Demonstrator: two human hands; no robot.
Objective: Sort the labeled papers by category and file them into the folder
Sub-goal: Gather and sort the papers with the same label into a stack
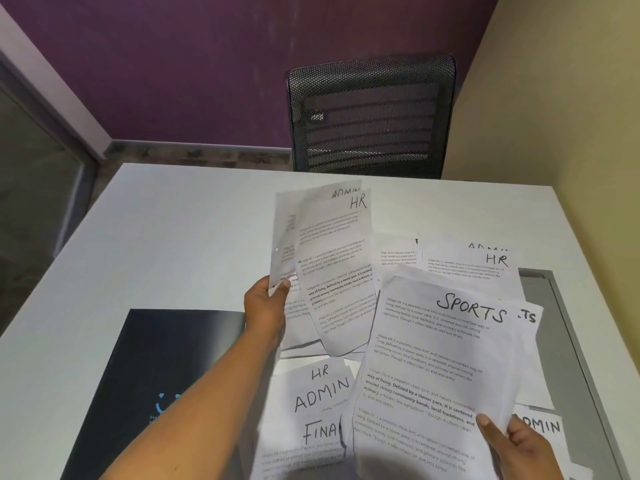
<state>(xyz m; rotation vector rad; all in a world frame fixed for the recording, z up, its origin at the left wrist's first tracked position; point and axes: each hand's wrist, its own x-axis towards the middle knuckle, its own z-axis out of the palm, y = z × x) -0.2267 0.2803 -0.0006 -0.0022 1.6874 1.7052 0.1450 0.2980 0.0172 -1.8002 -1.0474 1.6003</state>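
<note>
My left hand pinches the left edge of two raised sheets: the front one labeled HR, an ADMIN sheet behind it. My right hand grips the lower right corner of a small stack topped by a SPORTS sheet, lifted above the table. Under them lie more papers: sheets marked HR, ADMIN and FINA… at the front, an HR sheet over an ADMIN one at the back right, another ADMIN sheet by my right hand. The black folder lies on the left, under my left forearm.
The white table carries everything. A black mesh chair stands behind its far edge. A grey ledge runs along the table's right side by the beige wall.
</note>
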